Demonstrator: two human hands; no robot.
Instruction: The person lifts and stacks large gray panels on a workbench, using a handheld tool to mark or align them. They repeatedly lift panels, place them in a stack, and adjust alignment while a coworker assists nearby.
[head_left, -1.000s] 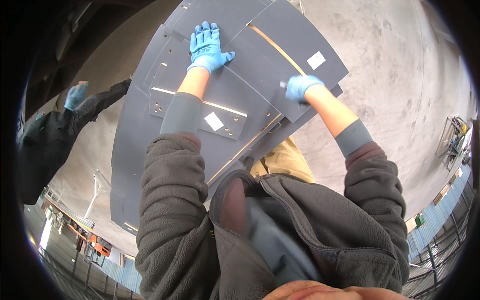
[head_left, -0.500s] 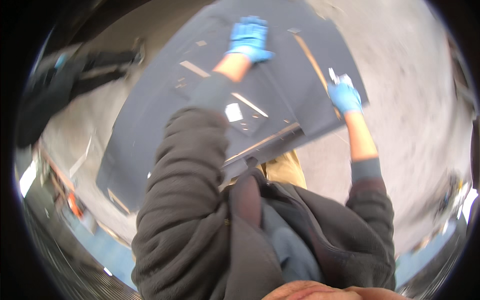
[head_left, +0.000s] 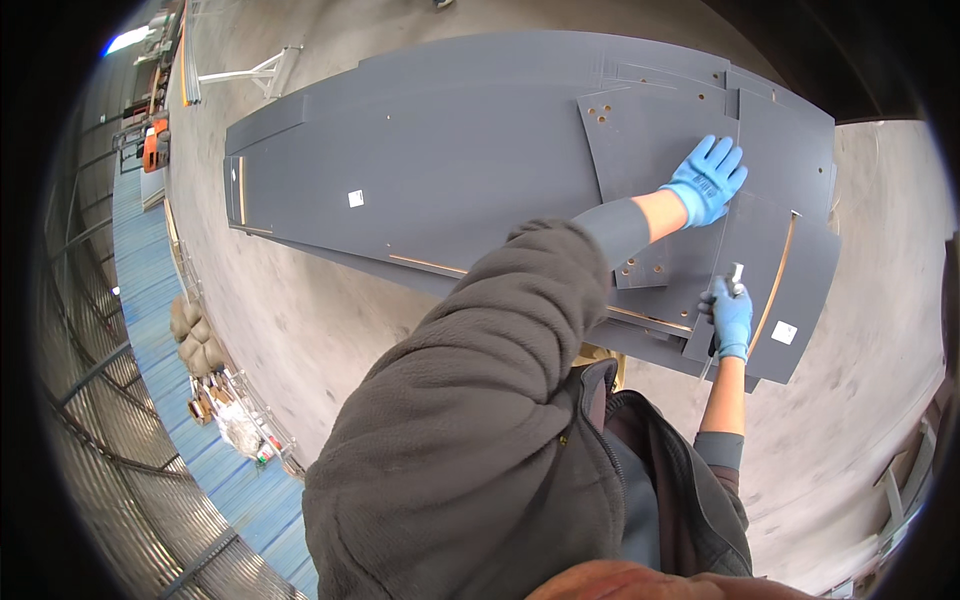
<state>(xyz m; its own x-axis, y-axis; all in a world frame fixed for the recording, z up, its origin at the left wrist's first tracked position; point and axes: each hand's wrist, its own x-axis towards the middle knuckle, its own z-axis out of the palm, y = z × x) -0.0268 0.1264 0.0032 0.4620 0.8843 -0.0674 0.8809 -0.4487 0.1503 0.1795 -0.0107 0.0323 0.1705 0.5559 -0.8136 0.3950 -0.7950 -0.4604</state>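
Observation:
My left hand [head_left: 706, 182], in a blue glove, lies flat with fingers spread on a dark grey panel [head_left: 650, 130] that has several small round holes near its corners. This panel rests on a broad stack of dark grey boards [head_left: 470, 130]. Nearer to me on the right, my right hand [head_left: 733, 318], also blue-gloved, is closed round a small hand tool [head_left: 737, 278] with a silver head and a dark grip. Its exact kind is partly hidden by my fingers. The tool is above the stack, close to a board with a long brown slot [head_left: 775, 280].
White labels [head_left: 785, 332] [head_left: 356, 199] are stuck on the boards. A white metal stand [head_left: 255, 74] is on the concrete floor [head_left: 290, 350] at the far left. Stacked sacks [head_left: 196, 337], a loaded cart [head_left: 250, 425] and an orange machine [head_left: 156, 145] stand along the left wall.
My view has turned, so the stack now stretches across to the left. The person seen at the left before is out of view. My left hand remains flat on the boards, my right keeps the tool.

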